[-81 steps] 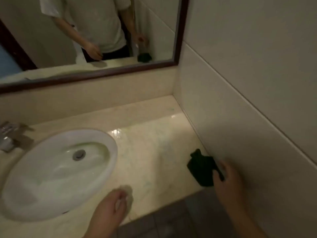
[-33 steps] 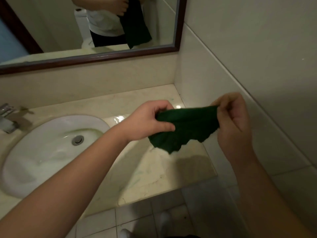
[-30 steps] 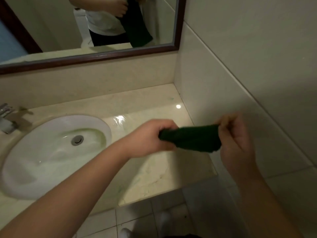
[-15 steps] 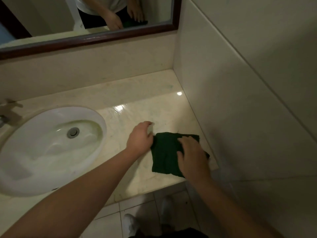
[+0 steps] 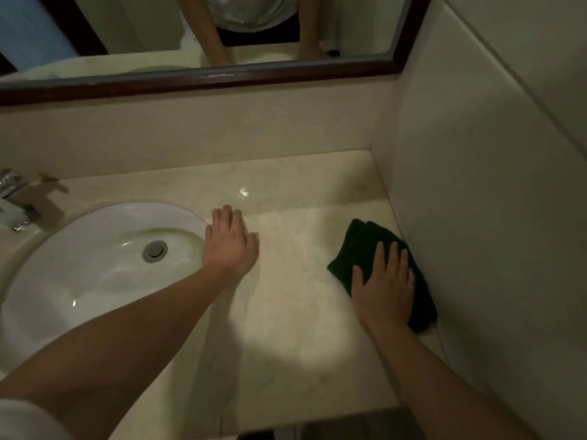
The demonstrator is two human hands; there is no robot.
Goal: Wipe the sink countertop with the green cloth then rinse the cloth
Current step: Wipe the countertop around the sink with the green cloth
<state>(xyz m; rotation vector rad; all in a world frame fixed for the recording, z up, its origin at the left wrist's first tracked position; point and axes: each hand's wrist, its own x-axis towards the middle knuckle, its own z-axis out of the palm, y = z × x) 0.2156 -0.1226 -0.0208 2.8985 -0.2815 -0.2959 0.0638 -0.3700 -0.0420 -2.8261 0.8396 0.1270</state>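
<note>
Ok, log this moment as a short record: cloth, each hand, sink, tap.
cloth: green cloth, folded, flat on the countertop by the right wall
right hand: right hand palm-down on the cloth
left hand: left hand flat on the counter, empty, beside the sink rim
sink: sink, white
tap: tap, no water visible

Countertop (image 5: 286, 312): polished marble-like stone, glossy. Sink (image 5: 79, 265): glossy white ceramic. Cloth (image 5: 359, 246): matt, soft fabric. Tap (image 5: 12, 198): shiny metal.
</note>
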